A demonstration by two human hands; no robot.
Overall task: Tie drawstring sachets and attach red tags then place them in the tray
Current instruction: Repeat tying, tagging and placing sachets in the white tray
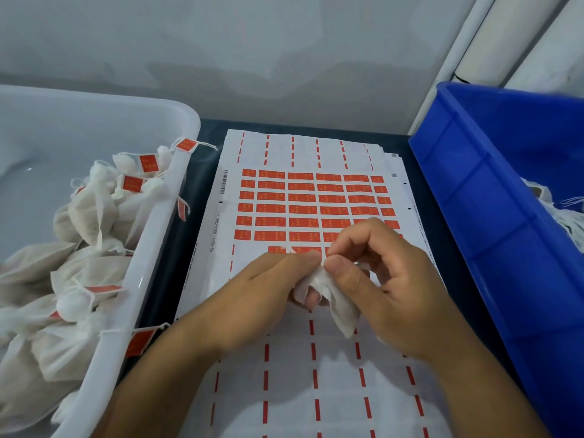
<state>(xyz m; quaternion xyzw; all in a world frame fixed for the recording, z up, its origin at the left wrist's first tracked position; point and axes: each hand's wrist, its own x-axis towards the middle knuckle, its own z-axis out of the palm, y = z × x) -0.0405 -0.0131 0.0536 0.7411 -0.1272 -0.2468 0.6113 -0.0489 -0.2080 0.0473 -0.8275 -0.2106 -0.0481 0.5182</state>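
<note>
Both forearms reach in from the bottom edge and meet over the sticker sheet (pixel 303 200) — rows of red tags (pixel 301 210) printed on white backing, dashed red lines above and below. Left hand (pixel 268 289), fingers curled, holds a small white sachet (pixel 335 298) from underneath; one fingertip pokes out below the cloth. Right hand (pixel 388 279) comes in from the other side, thumb and forefinger pinching at the sachet's top edge, remaining fingers curled and raised above it. Sachet hangs between the two hands, just above the sheet, its lower corner drooping towards the camera. Off to the left, the white tray (pixel 164 222) — piled with finished sachets (pixel 88 216), red tags dangling over its rim. On the right, a blue bin (pixel 480 191) with white cloth bags (pixel 565 216) showing inside.
</note>
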